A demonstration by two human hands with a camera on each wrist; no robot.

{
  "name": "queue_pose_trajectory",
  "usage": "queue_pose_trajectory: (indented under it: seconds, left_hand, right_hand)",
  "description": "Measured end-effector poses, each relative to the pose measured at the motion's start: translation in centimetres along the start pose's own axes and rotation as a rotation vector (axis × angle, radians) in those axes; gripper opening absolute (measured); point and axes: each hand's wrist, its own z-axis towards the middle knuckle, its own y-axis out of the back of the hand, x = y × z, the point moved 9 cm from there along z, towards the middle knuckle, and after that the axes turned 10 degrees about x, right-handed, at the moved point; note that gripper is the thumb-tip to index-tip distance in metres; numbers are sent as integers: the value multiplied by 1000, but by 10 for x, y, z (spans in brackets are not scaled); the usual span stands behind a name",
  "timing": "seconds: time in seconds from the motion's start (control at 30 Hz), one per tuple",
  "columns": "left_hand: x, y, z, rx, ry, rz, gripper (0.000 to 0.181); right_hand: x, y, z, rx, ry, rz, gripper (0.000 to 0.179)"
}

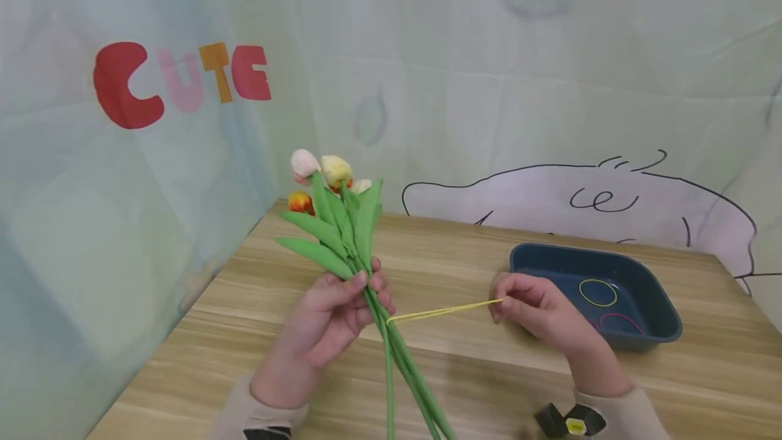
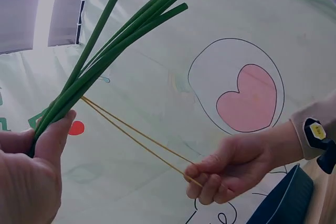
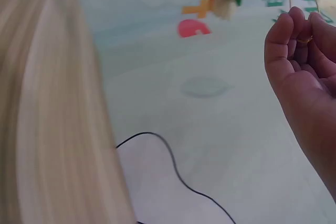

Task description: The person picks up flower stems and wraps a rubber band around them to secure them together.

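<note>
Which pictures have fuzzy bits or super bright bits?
Right wrist view: the wooden table looks smeared and the flowers at the top are fuzzy; left wrist view: a white strip glows brightly at upper left; head view: soft light, with a faint shadow under the blue tray.

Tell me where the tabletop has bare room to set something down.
The tabletop is bare between its left edge and the left hand, and at the back between the tulips and the navy tray. Over the centre front it's crowded: stems extend there and a stretched yellow rubber band runs to the right hand. The tray holds bands.
</note>
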Motion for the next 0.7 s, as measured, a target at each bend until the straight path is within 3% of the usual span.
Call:
queue_pose_trajectory:
  seconds: [0.13, 0.23, 0.3, 0.43, 0.57, 0.7]
  left_hand:
    - [-10, 10, -1, -114, -64, -60, 15]
    - [-14, 16, -3, -201, -116, -97, 18]
    - [-16, 20, -5, -260, -149, -117, 30]
    - [-18, 33, -11, -449, -210, -149, 47]
    - [-21, 50, -18, -655, -258, -147, 34]
    - [-23, 67, -25, -775, -291, -121, 21]
  right_hand:
    - [-23, -4, 3, -74, -141, -166, 10]
    - [-44, -13, 6, -79, -199, -153, 7]
    - [-57, -22, 8, -62, -227, -156, 8]
    - [-78, -49, 15, -39, -319, -228, 5]
    - [-77, -77, 25, -38, -293, -344, 5]
    - [-58, -101, 34, -31, -173, -509, 9]
